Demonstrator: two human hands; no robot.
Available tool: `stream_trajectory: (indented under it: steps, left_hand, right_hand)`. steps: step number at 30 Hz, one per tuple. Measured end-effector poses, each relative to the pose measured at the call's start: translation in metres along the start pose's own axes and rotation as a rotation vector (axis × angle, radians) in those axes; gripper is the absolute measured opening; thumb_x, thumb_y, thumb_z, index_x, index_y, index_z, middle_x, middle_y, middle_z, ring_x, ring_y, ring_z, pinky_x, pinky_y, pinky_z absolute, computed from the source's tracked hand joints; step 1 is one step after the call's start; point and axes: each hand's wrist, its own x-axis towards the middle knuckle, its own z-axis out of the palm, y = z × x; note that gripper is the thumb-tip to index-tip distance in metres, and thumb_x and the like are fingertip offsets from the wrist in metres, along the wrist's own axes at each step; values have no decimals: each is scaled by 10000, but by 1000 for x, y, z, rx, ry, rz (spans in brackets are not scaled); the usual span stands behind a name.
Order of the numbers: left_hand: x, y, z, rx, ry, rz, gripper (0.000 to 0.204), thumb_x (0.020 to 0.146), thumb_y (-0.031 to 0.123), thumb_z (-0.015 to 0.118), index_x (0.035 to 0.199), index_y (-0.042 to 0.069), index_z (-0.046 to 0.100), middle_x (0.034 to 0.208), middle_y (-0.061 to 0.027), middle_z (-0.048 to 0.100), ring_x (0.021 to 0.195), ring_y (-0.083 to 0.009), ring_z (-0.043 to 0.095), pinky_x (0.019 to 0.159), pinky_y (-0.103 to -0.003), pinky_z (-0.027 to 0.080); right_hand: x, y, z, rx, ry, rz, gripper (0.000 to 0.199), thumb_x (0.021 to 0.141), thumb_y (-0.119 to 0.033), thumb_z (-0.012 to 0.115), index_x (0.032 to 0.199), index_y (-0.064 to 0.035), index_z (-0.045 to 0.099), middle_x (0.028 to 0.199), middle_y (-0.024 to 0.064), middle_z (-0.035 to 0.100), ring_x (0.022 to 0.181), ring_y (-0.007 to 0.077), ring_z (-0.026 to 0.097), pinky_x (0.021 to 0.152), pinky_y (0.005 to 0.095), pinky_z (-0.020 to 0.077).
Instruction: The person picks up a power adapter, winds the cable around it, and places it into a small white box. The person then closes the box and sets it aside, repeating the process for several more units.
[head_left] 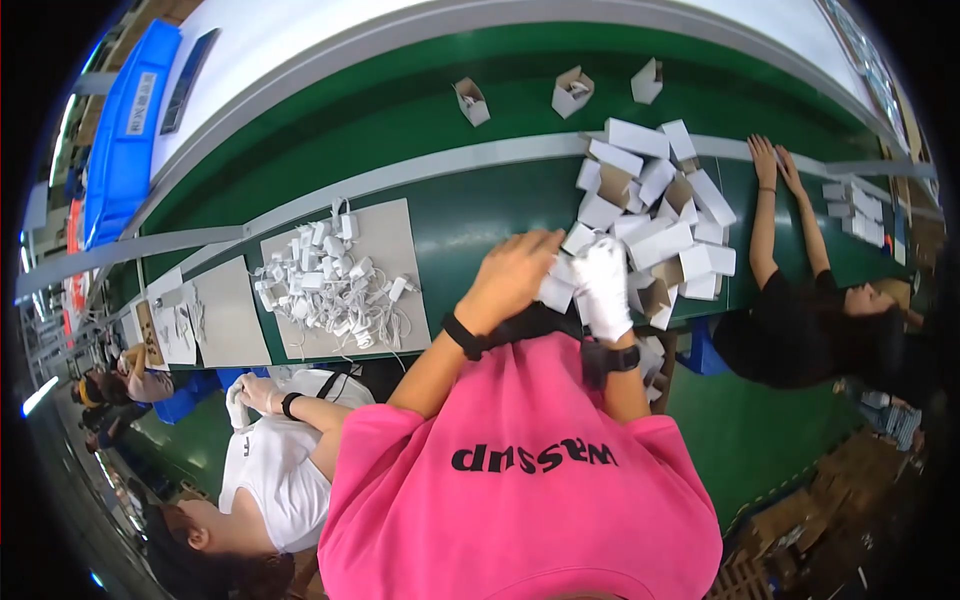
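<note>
1. The left hand (515, 270), bare and wearing a dark wrist strap, is reaching out over the green belt (460, 220). Its back is facing the camera and its fingers are curling down out of sight, so whether they are gripping anything cannot be told.
2. The right hand (605, 285), in a white glove, is working just beside it. Its fingers are lying close together and pointing down; what they are pressing on is hidden.
3. A small white box (555, 292) is sitting between the two hands, touching both. The two hands are probably steadying it from either side.
4. The pile of white boxes (650, 205) is lying just beyond the fingertips, some closed and some open with brown insides showing. It is likely heaped there to stay within easy reach.
5. Well left of the fingers, a heap of white chargers (325, 285) with cords is resting on a grey board (395, 235), apart from the boxes.
6. Far past the fingers, three open boxes (572, 90) are standing on the further belt.
7. To the right, a co-worker's hands (775, 160) are lying stretched across the belt edge. At lower left, another co-worker's gloved hand (238, 405) is being held close to a white shirt.
</note>
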Motion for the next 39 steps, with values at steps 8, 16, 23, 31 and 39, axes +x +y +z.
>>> stream_trajectory:
  steps: [8,16,23,31,39]
  left_hand:
    - [-6,-67,109,104,-228,-101,439,779,147,620,1214,163,565,1215,-103,539,1147,-326,503,931,-449,446]
    - [-6,-64,55,170,-7,143,475,732,-51,553,1153,160,621,1308,-158,438,1237,-359,400,1019,-428,383]
    - [-16,-83,45,-354,231,-146,543,719,-112,379,1165,97,607,1362,-173,406,1279,-345,371,1064,-389,313]
    - [-40,-106,57,-792,330,-453,528,981,338,386,1395,19,306,1404,-148,365,1244,-282,415,1053,-425,327]
    - [-23,-64,24,-722,-138,-241,466,932,218,504,1326,11,368,1342,-133,405,1215,-250,431,1022,-386,356]
  right_hand:
    - [-56,62,-23,623,33,501,290,874,-85,623,1094,-55,435,838,-21,453,798,95,472,699,247,425]
    - [-65,45,16,191,-101,252,353,858,-104,655,1146,-9,475,895,64,547,877,153,528,780,281,441]
    - [-9,15,54,1267,-414,592,248,768,-202,708,914,-39,593,776,15,558,672,71,524,501,255,405]
    - [27,-51,76,505,-421,54,285,649,-234,694,747,18,603,676,187,593,617,306,570,559,433,444]
    - [29,-36,42,339,-34,262,275,668,-222,661,749,32,599,744,222,626,685,376,613,594,448,476]
